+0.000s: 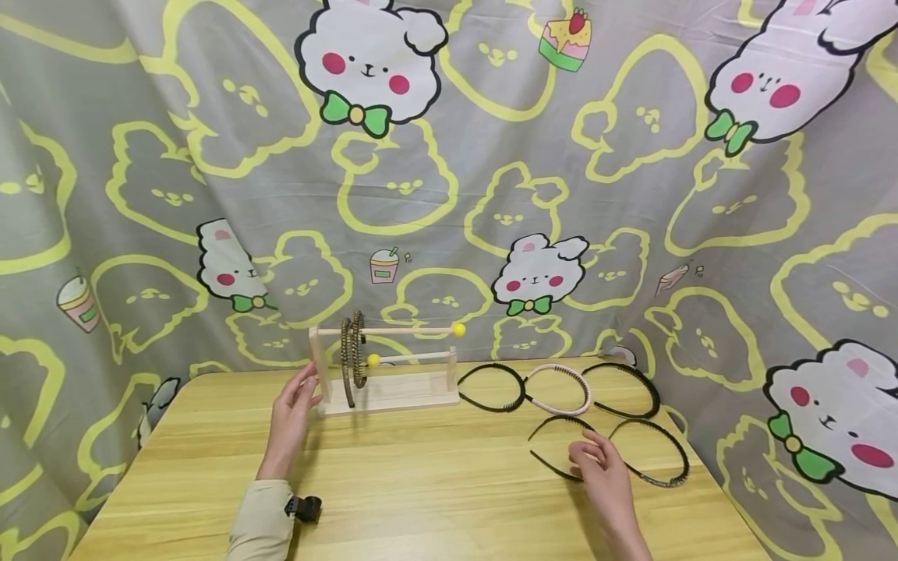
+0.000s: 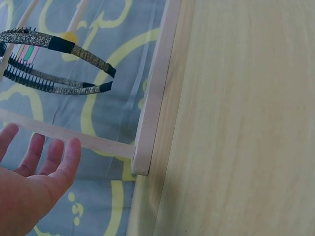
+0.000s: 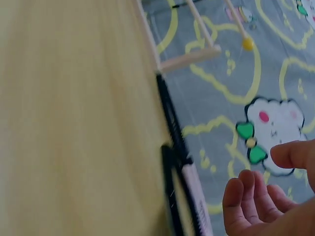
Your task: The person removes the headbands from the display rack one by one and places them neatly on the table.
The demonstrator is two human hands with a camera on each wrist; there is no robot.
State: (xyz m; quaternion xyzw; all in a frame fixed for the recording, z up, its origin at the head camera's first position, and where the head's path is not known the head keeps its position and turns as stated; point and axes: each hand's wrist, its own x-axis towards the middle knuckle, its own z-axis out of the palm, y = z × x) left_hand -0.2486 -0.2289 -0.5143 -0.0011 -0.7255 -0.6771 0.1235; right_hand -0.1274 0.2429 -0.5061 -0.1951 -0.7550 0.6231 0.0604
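A wooden rack (image 1: pixel 400 396) with two yellow-tipped rods stands at the back left of the table. Glittery gold-and-black headbands (image 1: pixel 347 362) hang on its upper rod. My left hand (image 1: pixel 293 405) is at the rack's left upright, its fingertips right by the wood, seen also in the left wrist view with loosely bent fingers. On the right, my right hand (image 1: pixel 605 471) hovers over a thin black headband (image 1: pixel 561 418) and overlaps part of it. Nothing shows between its fingers and thumb in the right wrist view.
Beyond the right hand lie a black headband (image 1: pixel 521 389), a pink-and-black headband (image 1: pixel 557 367) and a wider black headband (image 1: pixel 655 397). A dark toothed headband (image 1: pixel 684 460) is nearer the table's right edge. A patterned curtain (image 1: pixel 421 195) hangs behind the table (image 1: pixel 421 483).
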